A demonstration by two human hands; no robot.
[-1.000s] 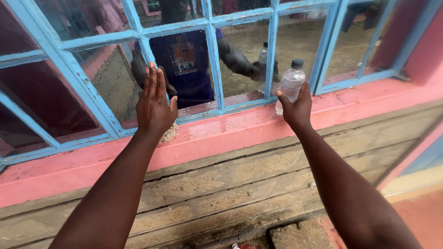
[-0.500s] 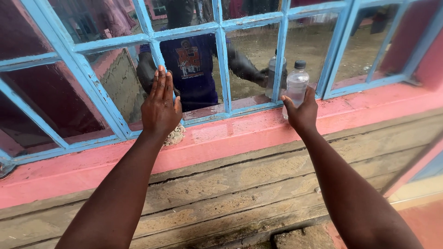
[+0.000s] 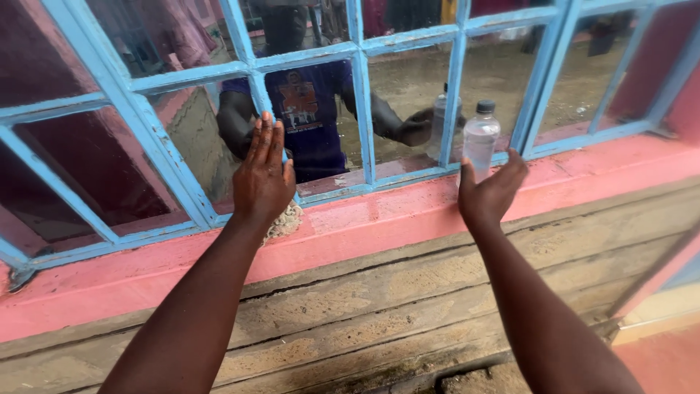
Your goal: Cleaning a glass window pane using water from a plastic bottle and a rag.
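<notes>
My left hand (image 3: 262, 175) lies flat against a lower window pane (image 3: 197, 138), fingers straight and together, pressing a pale frayed cloth (image 3: 284, 219) that sticks out under the palm where glass meets sill. A clear plastic bottle with a dark cap (image 3: 481, 138) stands upright on the pink sill (image 3: 379, 211) against the blue window frame (image 3: 364, 109). My right hand (image 3: 490, 191) sits just in front of and below the bottle, thumb and fingers spread, no longer wrapped around it.
The glass reflects a person in a dark blue shirt, both arms and the bottle. Below the sill runs a rough, weathered concrete wall (image 3: 379, 292). A pink wall edge (image 3: 656, 321) stands at the lower right.
My right hand has let go of the bottle and dropped slightly, leaving it standing on the sill. My left hand stays pressed on the cloth. The view has shifted a little left.
</notes>
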